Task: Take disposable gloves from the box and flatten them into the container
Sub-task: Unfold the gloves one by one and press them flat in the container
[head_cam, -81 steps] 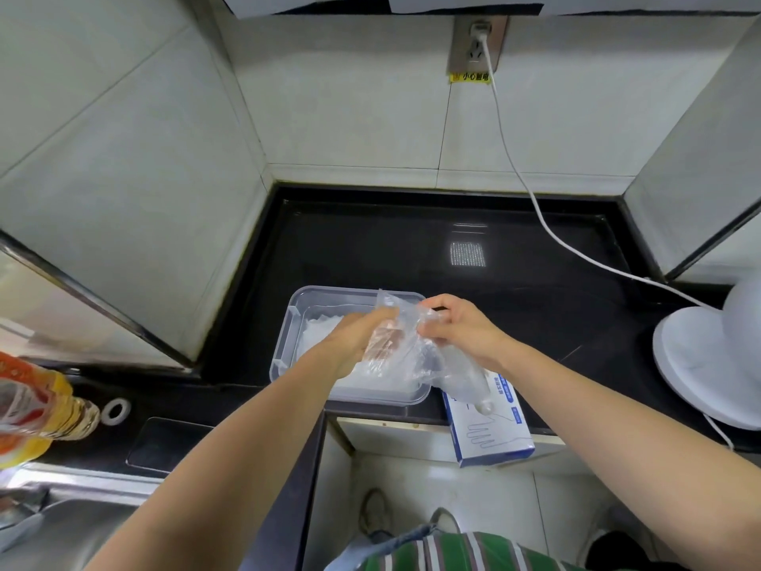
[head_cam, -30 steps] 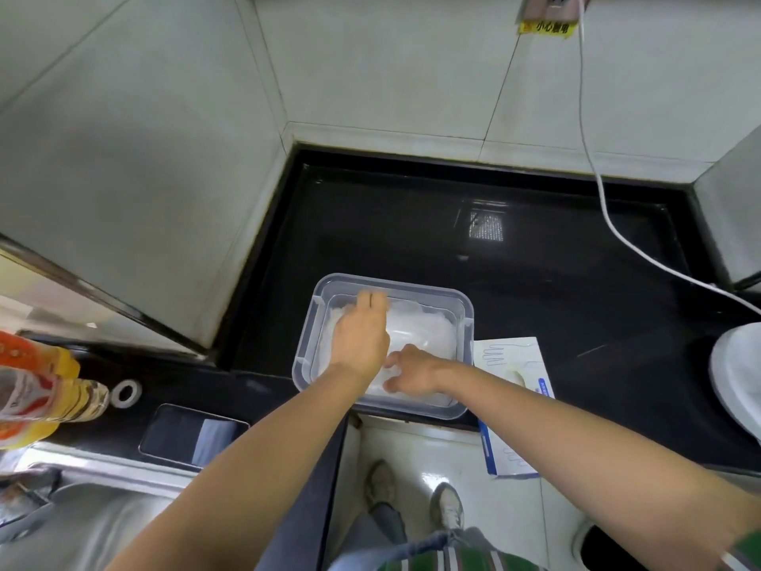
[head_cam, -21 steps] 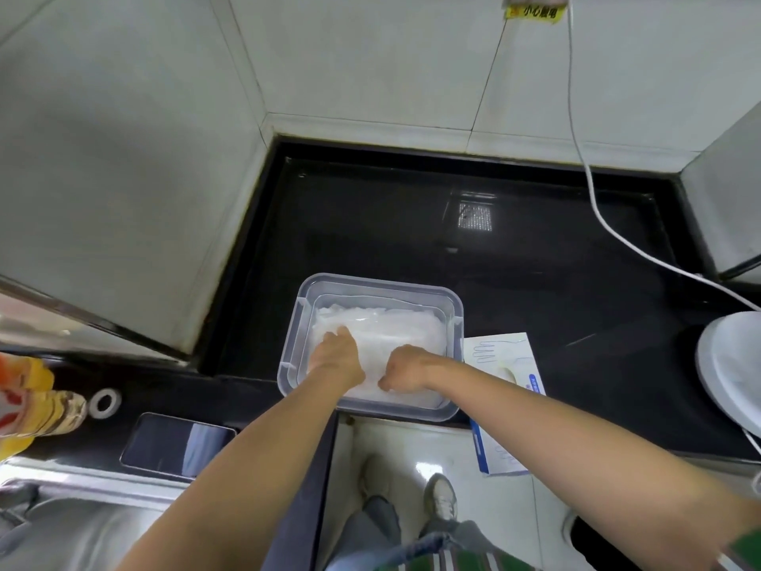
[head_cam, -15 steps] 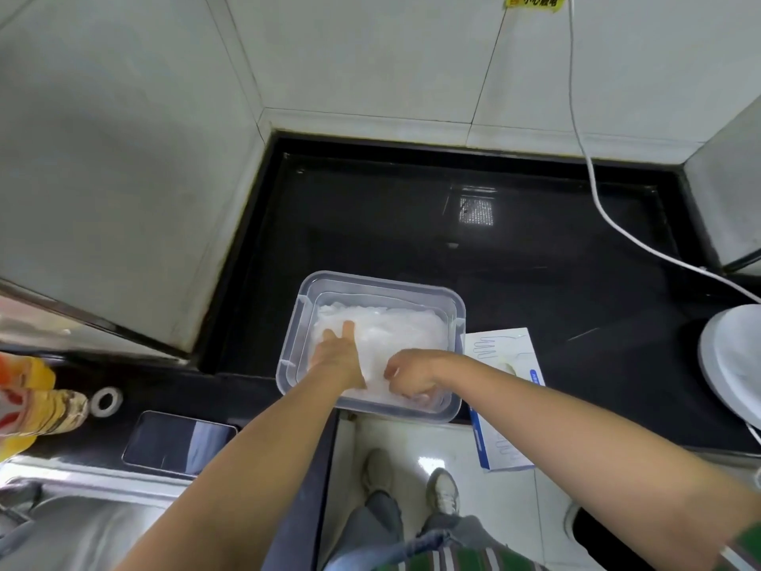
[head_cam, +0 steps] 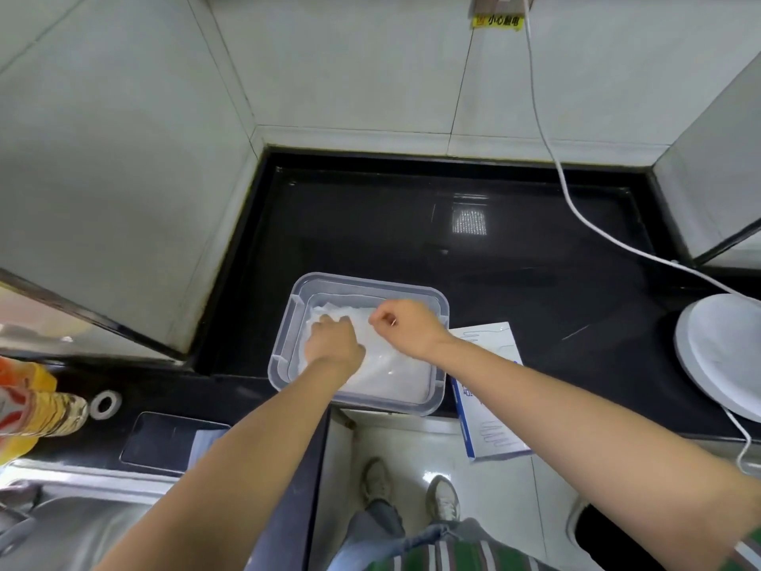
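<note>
A clear plastic container (head_cam: 370, 282) sits at the counter's front edge and holds a stack of translucent gloves (head_cam: 395, 375). My left hand (head_cam: 333, 344) rests on the stack's left side with its fingers curled under, knuckles pressing the gloves. My right hand (head_cam: 405, 325) hovers over the far middle of the stack, fingers curled, thumb and forefinger pinching the top glove's film. The white and blue glove box (head_cam: 492, 438) lies just right of the container, partly under my right forearm and overhanging the counter edge.
The black counter (head_cam: 412, 224) is walled by tiles. A white cable (head_cam: 576, 208) runs to a round white appliance (head_cam: 724, 356) at the right. A phone (head_cam: 164, 443), a tape roll (head_cam: 105, 403) and an oil bottle (head_cam: 33, 405) lie left, beside a sink.
The glove held up in both hands was laid into the container and pressed down. Since half a second ago my right hand moved from the near corner to the far middle.
</note>
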Demonstrator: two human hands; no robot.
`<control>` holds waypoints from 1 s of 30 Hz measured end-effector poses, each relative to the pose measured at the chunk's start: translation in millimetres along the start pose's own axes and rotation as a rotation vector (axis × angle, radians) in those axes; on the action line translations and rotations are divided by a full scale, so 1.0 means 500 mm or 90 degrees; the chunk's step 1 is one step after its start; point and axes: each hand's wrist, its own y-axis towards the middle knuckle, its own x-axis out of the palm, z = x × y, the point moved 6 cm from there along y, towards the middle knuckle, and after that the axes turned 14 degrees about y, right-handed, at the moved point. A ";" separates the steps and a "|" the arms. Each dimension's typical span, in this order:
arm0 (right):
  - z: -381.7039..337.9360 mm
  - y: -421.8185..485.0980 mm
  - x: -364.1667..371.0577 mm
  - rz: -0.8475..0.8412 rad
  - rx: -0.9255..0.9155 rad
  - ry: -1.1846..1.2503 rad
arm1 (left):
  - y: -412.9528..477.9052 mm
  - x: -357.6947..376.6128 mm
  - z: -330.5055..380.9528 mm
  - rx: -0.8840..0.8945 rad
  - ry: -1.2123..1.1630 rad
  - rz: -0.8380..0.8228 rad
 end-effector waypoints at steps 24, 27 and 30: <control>0.286 -0.175 -0.134 0.143 0.166 -0.311 | -0.166 0.074 0.353 0.214 -0.173 -0.220; 0.290 -0.174 -0.131 0.147 0.153 -0.319 | -0.164 0.078 0.348 0.225 -0.204 -0.230; 0.288 -0.178 -0.131 0.151 0.134 -0.329 | -0.160 0.083 0.343 0.225 -0.208 -0.235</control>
